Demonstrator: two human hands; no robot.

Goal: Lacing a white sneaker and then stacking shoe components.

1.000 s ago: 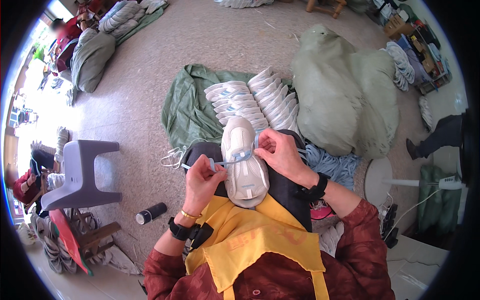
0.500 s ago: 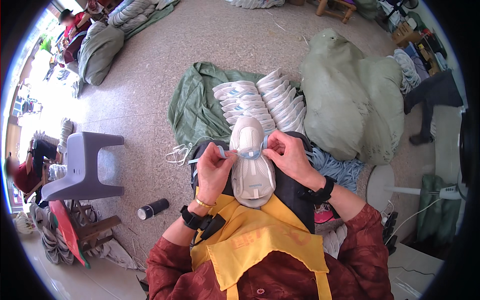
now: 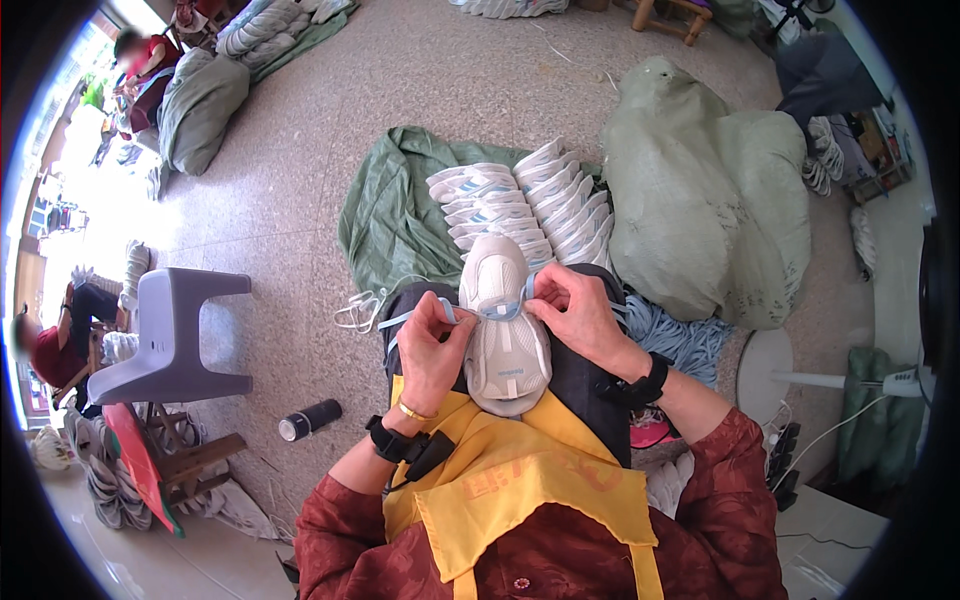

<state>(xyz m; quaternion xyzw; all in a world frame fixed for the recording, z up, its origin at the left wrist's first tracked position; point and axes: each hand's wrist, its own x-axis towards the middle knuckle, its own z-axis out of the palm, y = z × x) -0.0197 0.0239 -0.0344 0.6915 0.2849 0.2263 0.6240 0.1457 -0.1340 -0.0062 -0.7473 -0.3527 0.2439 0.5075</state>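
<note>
Nearest is the yellow apron [image 3: 540, 490] over the wearer's red patterned top. On the lap lies a pale shoe [image 3: 510, 350], its toe pointing away from the body and its heel end against the apron. A blue lace [image 3: 503, 312] crosses the upper part of the shoe. The left hand [image 3: 430, 345] is at the shoe's left side, its grip closed on the lace between thumb and fingers. The right hand [image 3: 578, 318] is at the other side, its grip also pinching the lace. Beside the right knee lies a heap of blue laces [image 3: 685, 335]. Just beyond the knees, two rows of white shoes [image 3: 490, 205] rest on a green sheet [image 3: 385, 210], with a bulky pale green sack [image 3: 665, 190] to their right. Farther off, at upper left, a person [image 3: 152, 55] sits near another sack [image 3: 200, 115].
</note>
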